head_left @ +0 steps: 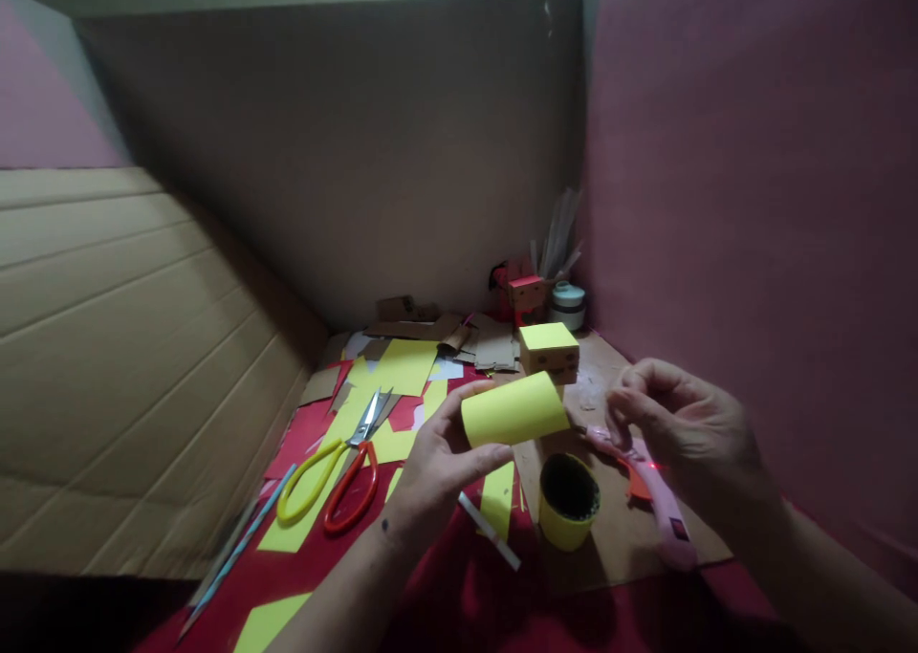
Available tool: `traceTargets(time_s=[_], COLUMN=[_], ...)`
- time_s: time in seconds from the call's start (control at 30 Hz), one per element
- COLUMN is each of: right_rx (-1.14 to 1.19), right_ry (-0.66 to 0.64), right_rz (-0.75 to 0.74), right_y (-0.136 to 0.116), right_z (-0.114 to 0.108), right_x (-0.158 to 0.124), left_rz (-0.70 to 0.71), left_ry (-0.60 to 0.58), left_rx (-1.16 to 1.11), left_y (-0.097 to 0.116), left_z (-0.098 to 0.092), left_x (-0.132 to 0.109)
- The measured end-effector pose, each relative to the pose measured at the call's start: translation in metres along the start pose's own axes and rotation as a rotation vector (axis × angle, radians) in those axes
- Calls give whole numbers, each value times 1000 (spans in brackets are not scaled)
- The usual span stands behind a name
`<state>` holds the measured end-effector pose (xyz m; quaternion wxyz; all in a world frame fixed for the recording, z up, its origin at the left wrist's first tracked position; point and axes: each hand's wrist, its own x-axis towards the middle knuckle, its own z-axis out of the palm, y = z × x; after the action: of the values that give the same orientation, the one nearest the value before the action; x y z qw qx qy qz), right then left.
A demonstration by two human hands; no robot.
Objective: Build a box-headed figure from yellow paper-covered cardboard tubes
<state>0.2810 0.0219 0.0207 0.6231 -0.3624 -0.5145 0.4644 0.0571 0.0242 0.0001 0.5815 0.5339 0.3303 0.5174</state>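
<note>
My left hand (448,452) is closed around a yellow paper tube (513,411), which tilts slightly up to the right. My right hand (678,424) hovers to the right of the tube, apart from it, with thumb and forefinger pinched together. Whatever is between those fingertips, if anything, is too small to make out. Beneath the right hand lies a pink glue gun (666,514) with a small red light. A yellow cup-shaped piece with a dark inside (566,529) stands upright below the tube. Behind the tube sits a small cardboard box with a yellow top (549,349).
Scissors with one yellow and one red handle (359,452) lie left, on yellow paper scraps (405,366). A striped pencil (240,548) and a white stick (490,531) lie nearby. At the back stand a red-topped cardboard figure (527,293), clear glue sticks (559,237) and a pale jar (568,304).
</note>
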Motion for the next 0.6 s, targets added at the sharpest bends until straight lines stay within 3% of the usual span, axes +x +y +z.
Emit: traceTargets(time_s=[0.13, 0.33, 0.6], right_rx=[11, -148, -470], right_ry=[-12, 29, -116], right_rz=[51, -5, -158], right_y=[3, 1, 0], right_z=[-3, -4, 6], right_x=[0, 0, 5], left_rz=[119, 416, 491], left_ry=[43, 112, 141], left_rx=[281, 763, 875], left_y=[3, 3, 12], left_z=[5, 1, 2], left_x=[-3, -3, -9])
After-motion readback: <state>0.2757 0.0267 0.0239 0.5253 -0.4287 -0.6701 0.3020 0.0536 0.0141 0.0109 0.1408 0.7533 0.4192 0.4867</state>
